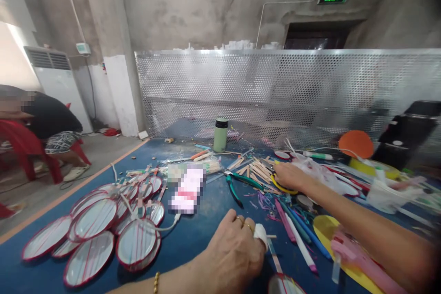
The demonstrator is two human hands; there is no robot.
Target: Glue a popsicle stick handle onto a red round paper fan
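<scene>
My left hand (237, 248) is closed in the near middle, with rings and a white wrap on one finger. It grips the thin stick (274, 257) of a round red-rimmed disc (284, 285), which is cut off by the bottom edge. Farther forward, my right hand (291, 177) reaches over the clutter, its fingers closed on yellow-handled scissors (284, 189); their blades are mostly hidden. Green-handled pliers (236, 188) lie just left of it, next to loose wooden sticks (257, 171).
Several red-rimmed discs (94, 218) are piled at left beside a phone (188, 193) on a cable. Behind stand a green flask (220, 135) and a perforated metal screen (213, 87). Pens (299, 239) and a pink glue gun (358, 252) lie right. A person (51, 119) sits far left.
</scene>
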